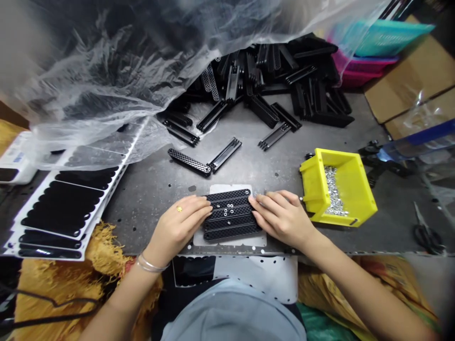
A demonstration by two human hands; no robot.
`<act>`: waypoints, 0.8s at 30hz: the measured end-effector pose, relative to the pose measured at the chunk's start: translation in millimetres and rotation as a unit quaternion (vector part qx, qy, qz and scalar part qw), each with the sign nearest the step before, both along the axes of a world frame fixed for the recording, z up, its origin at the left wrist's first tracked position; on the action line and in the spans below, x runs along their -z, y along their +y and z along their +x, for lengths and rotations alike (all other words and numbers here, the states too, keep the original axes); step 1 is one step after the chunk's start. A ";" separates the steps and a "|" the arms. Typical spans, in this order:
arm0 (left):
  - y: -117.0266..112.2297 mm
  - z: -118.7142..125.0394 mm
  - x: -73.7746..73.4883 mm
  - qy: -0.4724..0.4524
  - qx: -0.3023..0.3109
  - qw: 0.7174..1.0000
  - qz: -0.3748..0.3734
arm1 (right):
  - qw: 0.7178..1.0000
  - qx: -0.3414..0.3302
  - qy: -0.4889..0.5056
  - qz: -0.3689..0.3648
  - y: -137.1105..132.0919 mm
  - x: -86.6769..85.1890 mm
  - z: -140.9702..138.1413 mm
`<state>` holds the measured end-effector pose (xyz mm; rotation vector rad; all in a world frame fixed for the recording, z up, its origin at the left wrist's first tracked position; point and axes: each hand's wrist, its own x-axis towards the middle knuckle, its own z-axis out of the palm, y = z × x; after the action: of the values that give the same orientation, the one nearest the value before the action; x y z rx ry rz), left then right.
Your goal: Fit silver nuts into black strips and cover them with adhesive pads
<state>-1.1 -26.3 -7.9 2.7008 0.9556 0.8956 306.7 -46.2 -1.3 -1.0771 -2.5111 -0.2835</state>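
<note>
Over on the far left, a stack of white sheets (60, 213) with black foam strips is sitting on the metal desk (149, 213), and a clear plastic sheet (106, 80) is hanging over the back of it. The person's left hand (179, 220), wearing a gold ring (179, 209) and a thin bangle (151, 263), is pressing in against the left end of a row of black mesh bars (231, 215). The bars are lying side by side on a white pad (227, 188) mid-desk, with a few little metal rings (227, 213) sitting on top. The right hand (280, 218) is pressing the other end, so both hands are holding the row in a narrow grip. Behind them, two loose black pieces (189, 162) and a big black pile (270, 80) are lying around. Further right, a yellow bin (350, 199) is holding small silver bits (332, 194), and scissors (426, 234) are lying at the far edge.
</note>
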 end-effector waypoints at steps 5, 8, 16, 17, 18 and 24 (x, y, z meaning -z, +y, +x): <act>-17.7 -6.3 4.0 0.012 -0.042 0.999 0.022 | 0.998 0.017 -0.038 -0.056 -4.0 -13.1 -5.2; -29.1 -3.8 7.6 0.026 -0.071 0.997 0.009 | 0.996 0.012 -0.053 -0.065 -2.4 -20.4 -7.9; -35.1 2.2 7.9 0.044 -0.119 0.992 -0.013 | 0.992 -0.001 0.063 -0.109 15.7 -13.4 -36.8; -33.7 0.2 7.2 0.056 -0.112 0.992 -0.007 | 0.991 -0.001 0.066 -0.120 15.6 -12.3 -37.3; -32.3 -2.2 6.6 0.066 -0.103 0.992 -0.001 | 0.990 0.004 0.066 -0.126 14.4 -11.8 -35.5; -27.0 -8.6 6.0 0.061 -0.081 0.995 -0.006 | 0.996 0.056 0.028 -0.072 -4.3 -14.3 1.3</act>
<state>-9.6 -53.3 -13.8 2.7249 1.2154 0.7559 308.0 -50.5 13.1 -1.2651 -2.4574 -0.1038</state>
